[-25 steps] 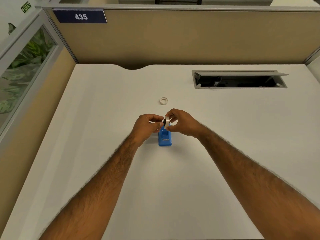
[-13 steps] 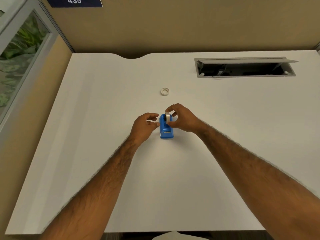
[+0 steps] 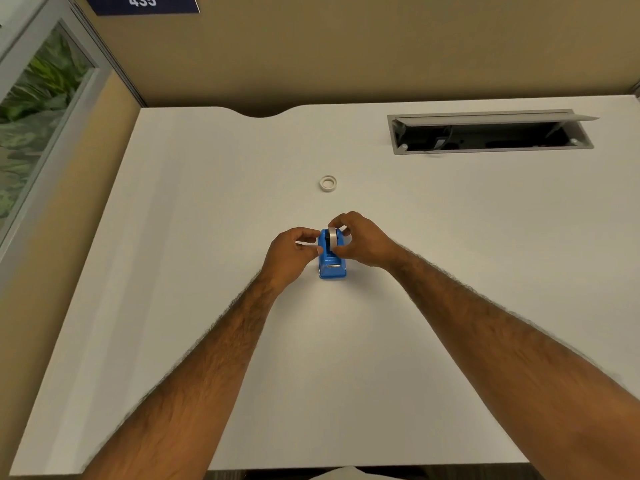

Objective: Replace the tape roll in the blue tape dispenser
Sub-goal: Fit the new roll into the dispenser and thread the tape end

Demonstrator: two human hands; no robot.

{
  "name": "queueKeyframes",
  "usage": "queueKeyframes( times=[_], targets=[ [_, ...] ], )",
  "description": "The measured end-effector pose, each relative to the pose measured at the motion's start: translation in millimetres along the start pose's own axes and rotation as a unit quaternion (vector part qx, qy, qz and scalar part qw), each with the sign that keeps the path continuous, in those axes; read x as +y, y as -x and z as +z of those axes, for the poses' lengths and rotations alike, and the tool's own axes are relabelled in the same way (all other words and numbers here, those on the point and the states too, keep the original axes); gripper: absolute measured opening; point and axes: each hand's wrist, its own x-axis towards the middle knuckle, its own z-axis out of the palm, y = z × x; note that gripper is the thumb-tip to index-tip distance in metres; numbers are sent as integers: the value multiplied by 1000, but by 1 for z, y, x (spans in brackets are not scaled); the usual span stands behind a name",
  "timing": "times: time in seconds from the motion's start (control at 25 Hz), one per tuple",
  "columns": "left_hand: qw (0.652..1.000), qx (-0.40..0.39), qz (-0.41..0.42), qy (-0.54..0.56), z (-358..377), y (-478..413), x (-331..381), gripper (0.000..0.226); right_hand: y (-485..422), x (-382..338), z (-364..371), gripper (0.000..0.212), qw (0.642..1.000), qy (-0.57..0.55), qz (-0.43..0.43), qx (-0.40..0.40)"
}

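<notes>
Blue tape dispenser (image 3: 331, 265), glossy moulded plastic w/ a blocky, wedge-like body, stands upright near the centre of the white desk (image 3: 207, 209); its cutter end faces the person. A tape roll (image 3: 332, 239), pale and narrow, seen edge-on, sits upright in the dispenser's top slot; whether it is fully seated cannot be told. Right hand (image 3: 363, 241): thumb and forefinger pinched on the roll, front and back, remaining fingers curled behind the dispenser and hiding its right flank. Left hand (image 3: 294, 252): fingers partly curled, thumb tip touching the dispenser's left side; what else it grips, if anything, cannot be told. Beyond the dispenser, well apart, a small white ring, likely an empty tape core (image 3: 328, 183), lies flat on the matte desk. Further back and to the right of the dispenser, a grey-framed cable hatch (image 3: 491, 131) w/ lid raised; its dark interior is hard to make out. Tan fabric partition (image 3: 346, 53) behind the desk; a navy sign (image 3: 142, 2) reading "435" is cut off at the top edge.
</notes>
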Motion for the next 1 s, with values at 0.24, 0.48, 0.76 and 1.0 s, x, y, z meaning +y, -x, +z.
queueKeyframes(
  times=[0.24,0.48,0.76,1.0],
  targets=[
    [999,19,30,16,2,-3,1,40,0,5,3,49,1000,-2,2,-2],
    [992,34,118,11,6,-3,-3,38,3,8,4,62,1000,-5,12,2],
    [985,-20,171,-26,10,-6,-19,46,17,7,-3,47,998,-33,-18,54],
    [985,-29,155,-64,20,-14,-27,60,26,3,3,25,993,-26,-52,106]
  ],
)
